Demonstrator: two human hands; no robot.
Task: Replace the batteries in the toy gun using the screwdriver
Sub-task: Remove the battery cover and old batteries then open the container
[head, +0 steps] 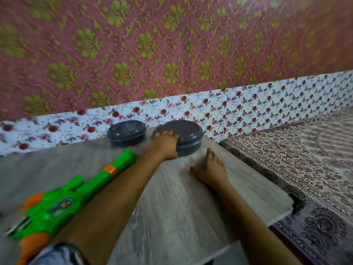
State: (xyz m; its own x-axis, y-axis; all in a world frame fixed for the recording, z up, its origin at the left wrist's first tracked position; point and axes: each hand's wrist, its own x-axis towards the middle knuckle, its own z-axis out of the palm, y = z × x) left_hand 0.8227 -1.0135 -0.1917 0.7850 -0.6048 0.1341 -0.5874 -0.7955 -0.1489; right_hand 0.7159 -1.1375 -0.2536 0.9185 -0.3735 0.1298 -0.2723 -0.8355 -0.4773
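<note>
Toy gun (63,203), glossy green plastic; left fingers (169,133) grip round tub (189,134).

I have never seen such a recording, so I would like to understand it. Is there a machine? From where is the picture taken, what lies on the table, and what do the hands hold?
No machine: a person works with bare hands. The one picture comes from a camera worn on the head, looking down. On the table lie a green and orange toy gun and two round grey tubs. The left hand grips the lid of the right tub; the left tub is untouched. The right hand rests flat on the table, holding nothing.
</note>
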